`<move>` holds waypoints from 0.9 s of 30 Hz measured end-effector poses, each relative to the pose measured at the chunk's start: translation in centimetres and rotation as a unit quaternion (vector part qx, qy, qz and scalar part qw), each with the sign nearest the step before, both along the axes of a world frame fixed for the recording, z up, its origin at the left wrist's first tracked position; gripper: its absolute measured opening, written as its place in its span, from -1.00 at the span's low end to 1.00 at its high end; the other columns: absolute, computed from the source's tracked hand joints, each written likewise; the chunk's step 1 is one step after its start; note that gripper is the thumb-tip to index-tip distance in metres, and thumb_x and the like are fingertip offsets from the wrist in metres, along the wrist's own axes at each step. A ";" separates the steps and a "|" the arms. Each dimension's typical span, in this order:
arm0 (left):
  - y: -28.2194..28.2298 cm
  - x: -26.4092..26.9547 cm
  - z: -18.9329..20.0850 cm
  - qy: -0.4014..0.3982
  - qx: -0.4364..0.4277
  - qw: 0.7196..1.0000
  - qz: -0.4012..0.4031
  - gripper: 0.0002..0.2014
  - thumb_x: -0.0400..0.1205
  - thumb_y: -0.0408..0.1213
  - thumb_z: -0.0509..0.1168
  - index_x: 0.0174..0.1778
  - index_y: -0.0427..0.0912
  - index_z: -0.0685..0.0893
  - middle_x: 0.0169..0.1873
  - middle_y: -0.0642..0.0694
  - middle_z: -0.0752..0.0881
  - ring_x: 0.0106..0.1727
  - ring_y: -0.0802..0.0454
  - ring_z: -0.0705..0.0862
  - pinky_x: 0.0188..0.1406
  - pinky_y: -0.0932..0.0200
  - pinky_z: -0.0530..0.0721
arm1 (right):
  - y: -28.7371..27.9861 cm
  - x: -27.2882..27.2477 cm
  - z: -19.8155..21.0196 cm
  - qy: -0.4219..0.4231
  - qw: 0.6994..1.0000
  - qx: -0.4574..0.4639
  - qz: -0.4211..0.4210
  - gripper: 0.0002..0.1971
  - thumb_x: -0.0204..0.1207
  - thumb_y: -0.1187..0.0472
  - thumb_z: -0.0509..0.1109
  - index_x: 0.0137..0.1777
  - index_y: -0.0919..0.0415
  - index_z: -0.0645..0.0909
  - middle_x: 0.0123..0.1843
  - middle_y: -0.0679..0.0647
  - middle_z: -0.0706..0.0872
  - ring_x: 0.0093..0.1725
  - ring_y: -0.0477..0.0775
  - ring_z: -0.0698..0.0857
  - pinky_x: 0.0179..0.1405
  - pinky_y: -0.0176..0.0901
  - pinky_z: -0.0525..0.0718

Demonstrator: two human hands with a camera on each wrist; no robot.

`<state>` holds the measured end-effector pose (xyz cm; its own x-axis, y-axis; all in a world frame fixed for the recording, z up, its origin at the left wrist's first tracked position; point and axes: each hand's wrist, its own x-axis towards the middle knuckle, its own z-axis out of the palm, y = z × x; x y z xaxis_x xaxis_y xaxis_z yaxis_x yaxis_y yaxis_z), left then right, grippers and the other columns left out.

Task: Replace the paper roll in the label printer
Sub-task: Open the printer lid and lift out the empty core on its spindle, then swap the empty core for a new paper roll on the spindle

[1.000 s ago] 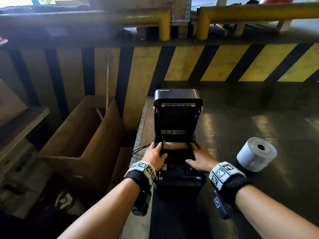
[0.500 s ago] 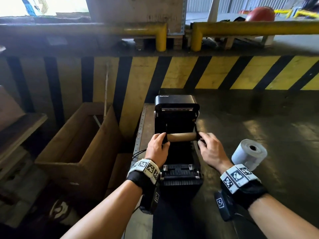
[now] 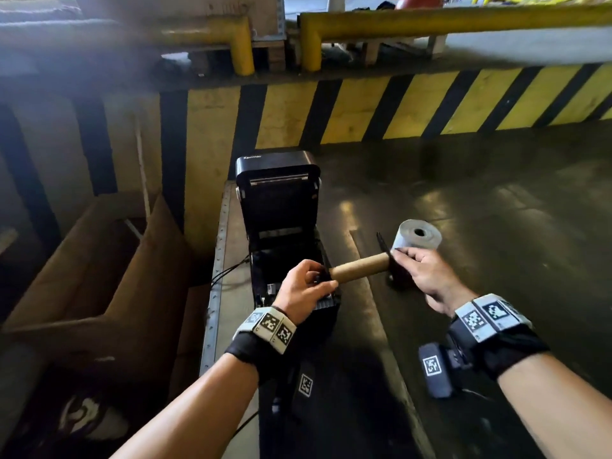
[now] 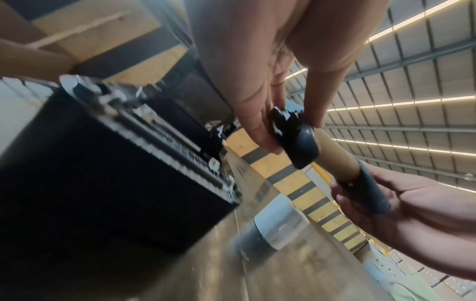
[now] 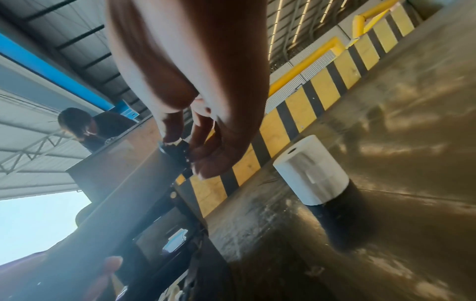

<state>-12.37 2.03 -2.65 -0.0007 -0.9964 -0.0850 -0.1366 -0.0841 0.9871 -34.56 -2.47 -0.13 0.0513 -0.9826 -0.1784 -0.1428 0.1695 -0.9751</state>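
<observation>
The black label printer (image 3: 278, 200) stands with its lid up and its roll bay empty. In front of it, in the air, I hold a brown empty cardboard core (image 3: 361, 266) on a black spindle. My left hand (image 3: 319, 279) pinches the spindle's left end cap (image 4: 296, 138). My right hand (image 3: 402, 260) grips the black flange at the right end (image 4: 371, 193). A full white paper roll (image 3: 417, 238) stands on end on the table just behind my right hand, and it also shows in the right wrist view (image 5: 311, 171).
An open cardboard box (image 3: 99, 276) sits low at the left, beside the table's metal edge strip (image 3: 215, 293). Cables (image 3: 228, 273) leave the printer's left side. A yellow-and-black striped wall (image 3: 397, 104) with yellow rails (image 3: 430, 21) closes the back. Another person (image 5: 85, 126) stands beyond.
Both hands reached into the printer, lifted the core on its spindle out of the bay, and carried it toward me and to the right, near the white roll.
</observation>
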 end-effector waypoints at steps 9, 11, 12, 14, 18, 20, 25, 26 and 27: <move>-1.0 -7.2 -2.6 -0.017 0.083 0.996 0.010 -0.42 0.55 -0.46 0.34 0.47 -0.28 0.29 0.15 -0.29 0.68 0.06 -0.06 0.64 0.15 0.08 0.62 | -1.3 -6.4 -5.1 -0.031 0.997 0.063 0.017 -0.83 0.57 0.19 0.33 -0.21 0.17 0.71 -0.18 0.11 0.68 -0.07 -0.02 0.59 0.02 -0.20 0.51; -0.9 -8.4 -3.2 -0.018 0.100 0.995 0.018 -0.39 0.56 -0.48 0.33 0.51 -0.31 0.26 0.16 -0.31 0.68 0.12 -0.09 0.64 0.27 -0.04 0.60 | -1.7 -7.4 -5.7 -0.057 0.995 0.084 0.026 -0.86 0.56 0.22 0.34 -0.17 0.17 0.70 -0.20 0.10 0.69 -0.09 -0.02 0.60 0.02 -0.22 0.53; -0.9 -8.8 -3.4 -0.021 0.110 0.993 0.024 -0.38 0.55 -0.49 0.33 0.52 -0.31 0.26 0.14 -0.29 0.67 0.12 -0.10 0.63 0.29 -0.06 0.59 | -1.9 -7.7 -5.9 -0.072 0.992 0.100 0.028 -0.88 0.56 0.22 0.34 -0.14 0.17 0.70 -0.19 0.10 0.69 -0.11 -0.03 0.62 -0.01 -0.25 0.55; -1.0 -9.5 -3.8 -0.014 0.123 0.992 0.033 -0.38 0.55 -0.51 0.33 0.52 -0.31 0.26 0.11 -0.27 0.66 0.11 -0.10 0.63 0.25 -0.03 0.60 | -2.3 -8.4 -6.3 -0.096 0.985 0.136 0.032 -0.87 0.56 0.22 0.33 -0.03 0.22 0.69 -0.18 0.12 0.70 -0.13 -0.03 0.63 -0.10 -0.30 0.60; -1.2 -10.3 -4.8 0.004 0.150 0.988 0.046 -0.38 0.51 -0.47 0.39 0.49 -0.27 0.35 0.19 -0.36 0.70 0.12 -0.16 0.70 0.31 -0.11 0.62 | -2.5 -9.4 -7.3 -0.125 0.973 0.188 0.041 -0.79 0.60 0.26 0.26 0.17 0.28 0.62 -0.15 0.16 0.70 -0.19 -0.01 0.66 -0.39 -0.43 0.68; -1.0 -10.6 -5.5 0.012 0.167 0.984 0.060 -0.36 0.47 -0.42 0.44 0.48 -0.26 0.38 0.16 -0.34 0.72 0.11 -0.18 0.72 0.30 -0.19 0.63 | -2.6 -10.0 -7.9 -0.121 0.975 0.182 0.042 -0.78 0.60 0.28 0.27 0.17 0.29 0.63 -0.18 0.16 0.70 -0.27 -0.05 0.67 -0.46 -0.44 0.66; -1.3 -12.1 -6.8 0.068 0.193 0.974 0.099 -0.38 0.47 -0.46 0.44 0.45 -0.27 0.40 0.12 -0.29 0.68 0.12 -0.21 0.70 0.21 -0.14 0.69 | -3.5 -10.9 -9.1 -0.089 0.985 0.146 0.036 -0.88 0.57 0.30 0.31 -0.06 0.24 0.70 -0.20 0.17 0.71 -0.23 0.00 0.67 -0.35 -0.42 0.69; -1.4 -12.3 -7.0 0.097 0.202 0.967 0.122 -0.38 0.47 -0.50 0.43 0.45 -0.29 0.40 0.15 -0.33 0.66 0.11 -0.21 0.70 0.16 -0.08 0.70 | -3.6 -11.1 -9.2 -0.086 0.985 0.144 0.028 -0.87 0.57 0.30 0.30 -0.07 0.25 0.69 -0.22 0.16 0.70 -0.23 0.01 0.66 -0.36 -0.42 0.69; -1.4 -12.4 -7.2 0.132 0.210 0.957 0.150 -0.39 0.47 -0.53 0.41 0.45 -0.32 0.39 0.14 -0.37 0.65 0.06 -0.19 0.69 0.12 -0.03 0.69 | -3.9 -11.4 -9.3 -0.086 0.985 0.148 0.014 -0.87 0.58 0.30 0.30 -0.07 0.27 0.69 -0.24 0.16 0.69 -0.24 0.02 0.65 -0.37 -0.40 0.68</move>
<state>-24.76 0.59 -9.87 0.2043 -0.8333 -0.5137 0.2059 -0.4765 0.8547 -46.01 -6.42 -9.45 0.1325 -0.8865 -0.4434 0.0114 0.4487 -0.8936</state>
